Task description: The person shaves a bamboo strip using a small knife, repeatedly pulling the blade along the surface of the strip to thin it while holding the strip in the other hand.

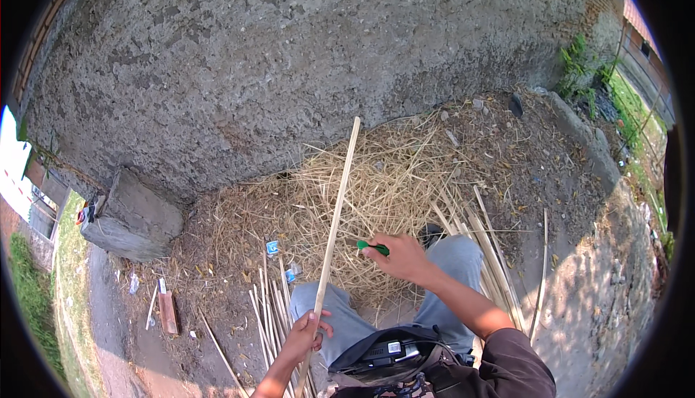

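Observation:
A long, pale bamboo strip slants up from between my knees toward the wall. My left hand is closed around its lower part. In my closed right hand is a knife with a green handle. Its short blade points left at the strip, with a small gap that seems to separate them. Beneath and beyond the strip lies a wide heap of thin bamboo shavings. More bamboo strips lie beside my left leg, and wider bamboo slats lie beside my right leg.
A rough grey wall rises just beyond the shavings. At the left stands a stone block with small items on top. A reddish-brown block and a blue-and-white plastic cup lie on the ground. A black bag sits at my lap.

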The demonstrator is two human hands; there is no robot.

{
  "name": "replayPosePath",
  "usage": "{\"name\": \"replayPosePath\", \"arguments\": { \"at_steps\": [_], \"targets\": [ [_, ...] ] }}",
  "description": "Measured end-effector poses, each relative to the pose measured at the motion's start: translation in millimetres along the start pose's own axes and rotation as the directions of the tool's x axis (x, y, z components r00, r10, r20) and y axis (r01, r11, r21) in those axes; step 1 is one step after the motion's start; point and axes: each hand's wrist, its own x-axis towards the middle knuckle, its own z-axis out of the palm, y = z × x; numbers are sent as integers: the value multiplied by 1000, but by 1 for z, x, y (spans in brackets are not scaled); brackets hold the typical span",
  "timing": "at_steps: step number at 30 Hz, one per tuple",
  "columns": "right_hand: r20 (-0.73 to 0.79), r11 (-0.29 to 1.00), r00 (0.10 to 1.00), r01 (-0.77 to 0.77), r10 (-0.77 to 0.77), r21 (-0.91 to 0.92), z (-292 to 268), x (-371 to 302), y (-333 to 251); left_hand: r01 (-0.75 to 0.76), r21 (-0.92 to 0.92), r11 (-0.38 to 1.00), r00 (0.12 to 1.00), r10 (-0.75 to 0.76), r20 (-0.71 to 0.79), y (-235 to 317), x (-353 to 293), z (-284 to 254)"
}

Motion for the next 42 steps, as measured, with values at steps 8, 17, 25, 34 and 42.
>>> {"name": "replayPosePath", "arguments": {
  "at_steps": [8,17,25,34,42],
  "targets": [
    [106,996,990,88,-91,33,37,-26,-8,-64,-64,996,997,60,-51,-2,21,16],
    [101,980,976,190,-195,53,53,-46,-6,-85,-135,987,970,50,-240,-3,25,31],
    [-109,936,931,341,-349,-87,55,-51,-1,-293,191,937,878,343,-335,-7,30,44],
    [-246,873,840,442,-484,-207,47,-35,-6,-341,225,913,875,395,-280,4,24,38],
    [-488,996,871,12,-53,-88,-2,22,43,-190,-93,977,971,172,-168,-19,-4,52]
  ]
}}
